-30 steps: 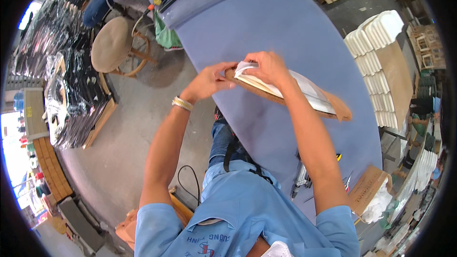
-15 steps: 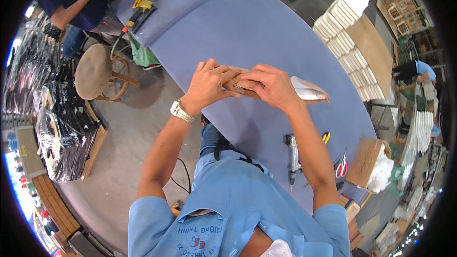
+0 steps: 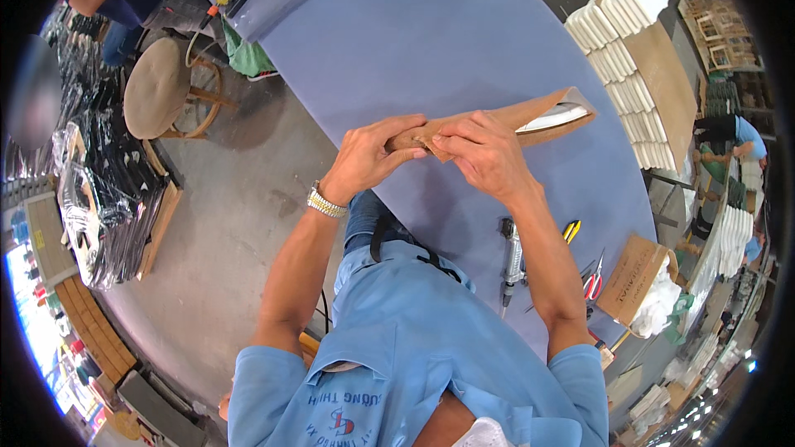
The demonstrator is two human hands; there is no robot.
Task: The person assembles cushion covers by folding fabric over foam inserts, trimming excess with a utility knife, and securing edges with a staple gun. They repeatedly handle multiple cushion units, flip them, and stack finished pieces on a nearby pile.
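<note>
A long piece covered in brown fabric or leather is held above the blue-grey table, tilted up toward the right. White lining or padding shows in its open right end. My left hand is closed on its left end, fingers over the top and thumb below. My right hand pinches a folded flap of the brown cover at its lower edge, close beside the left fingers. The flap's corner points down between the hands. The underside and the exact grip of some fingers are hidden.
On the table, an air screwdriver-like tool, yellow-handled pliers and red-handled scissors lie by my right arm. A carton stands beyond. Stacked white pads are at right, a stool and a co-worker at left.
The brown piece has swung up at its right end, and more of its long side shows. My right hand now pinches a flap of its cover. The view has shifted slightly.
</note>
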